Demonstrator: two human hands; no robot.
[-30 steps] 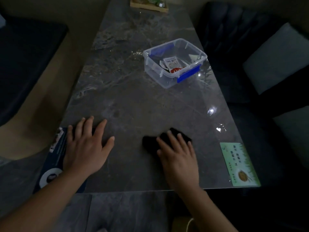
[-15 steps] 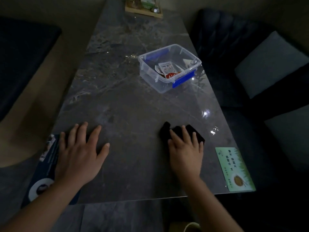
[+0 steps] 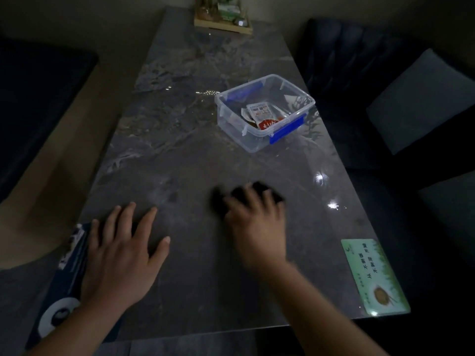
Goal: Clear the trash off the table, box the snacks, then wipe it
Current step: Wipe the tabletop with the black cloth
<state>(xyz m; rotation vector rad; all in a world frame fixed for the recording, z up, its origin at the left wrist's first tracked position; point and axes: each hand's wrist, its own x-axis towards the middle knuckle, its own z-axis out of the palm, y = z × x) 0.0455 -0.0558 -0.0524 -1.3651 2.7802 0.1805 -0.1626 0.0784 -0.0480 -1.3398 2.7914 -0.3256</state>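
My right hand (image 3: 257,224) presses a black cloth (image 3: 267,191) flat on the dark marble table (image 3: 180,160), near the front middle; the hand and cloth are motion-blurred. My left hand (image 3: 123,250) lies flat with fingers spread at the front left, partly over a dark blue placard (image 3: 64,291). A clear plastic box with blue clips (image 3: 288,129) stands further back on the right, lid off, with snack packets (image 3: 262,115) inside.
A green card (image 3: 372,276) lies at the table's front right corner. A wooden tray with small items (image 3: 222,21) stands at the far end. Dark upholstered seats (image 3: 359,73) flank the table on both sides.
My right hand has slid the cloth from the middle out to the right and now back towards the left. My left hand has stayed in place.
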